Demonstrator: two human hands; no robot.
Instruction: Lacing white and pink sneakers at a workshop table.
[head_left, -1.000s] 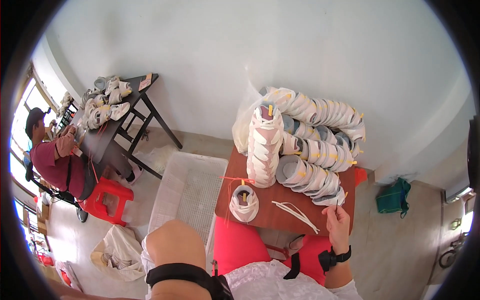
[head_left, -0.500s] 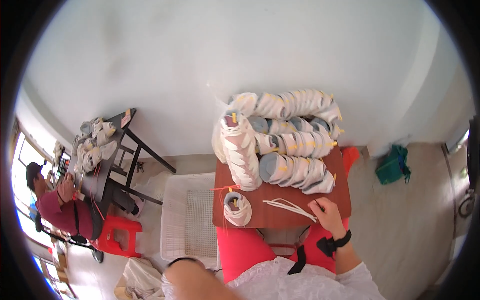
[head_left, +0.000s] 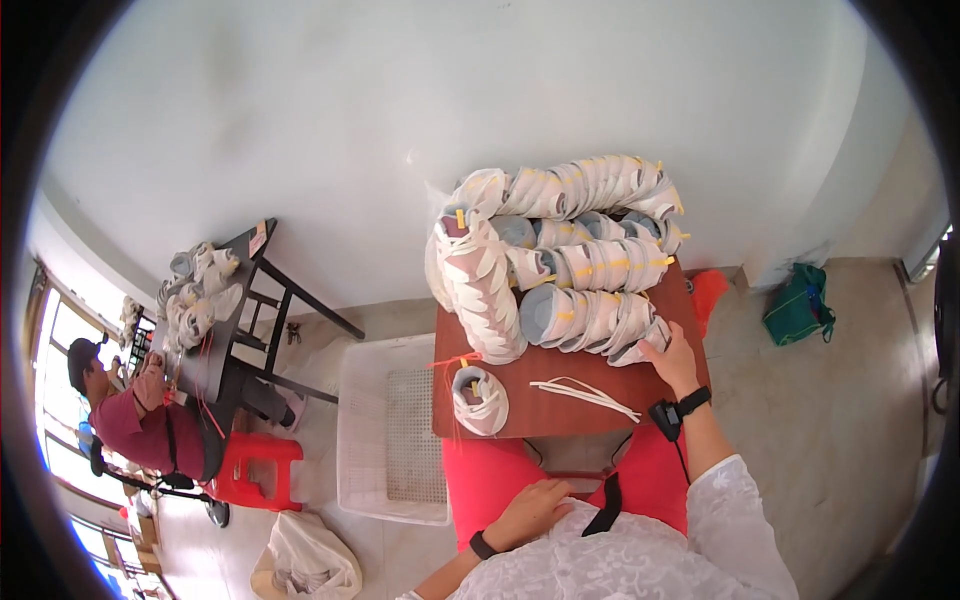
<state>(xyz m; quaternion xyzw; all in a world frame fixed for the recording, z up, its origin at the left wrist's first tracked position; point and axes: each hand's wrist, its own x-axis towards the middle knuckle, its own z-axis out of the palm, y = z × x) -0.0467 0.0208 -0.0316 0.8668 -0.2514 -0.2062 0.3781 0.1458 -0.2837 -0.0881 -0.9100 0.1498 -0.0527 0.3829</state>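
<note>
My right hand [head_left: 678, 362] has its fingers on the end shoe upper [head_left: 640, 345] of the front row, at the right side of the brown table [head_left: 540, 420]. This upper is white with a grey lining, and part of it is behind my fingers. My left hand [head_left: 538, 508] lies on my lap with its fingers stretched out and holds nothing. White shoelaces [head_left: 585, 398] lie loose near the table's front edge. To their left stands a single laced shoe upper [head_left: 480, 400], with an orange-red cord [head_left: 455, 360] beside it.
Several rows of nested shoe uppers [head_left: 585, 185] fill the table's back. A white plastic crate [head_left: 362, 430] stands left of the table, near a white sack [head_left: 310, 555]. Farther left, a co-worker [head_left: 150, 430] sits at a dark table [head_left: 235, 300]. A green bag [head_left: 800, 305] sits at right.
My right hand has left the shoelaces and moved up to the end upper of the front row. My left hand has come down onto my lap. The view has shifted slightly.
</note>
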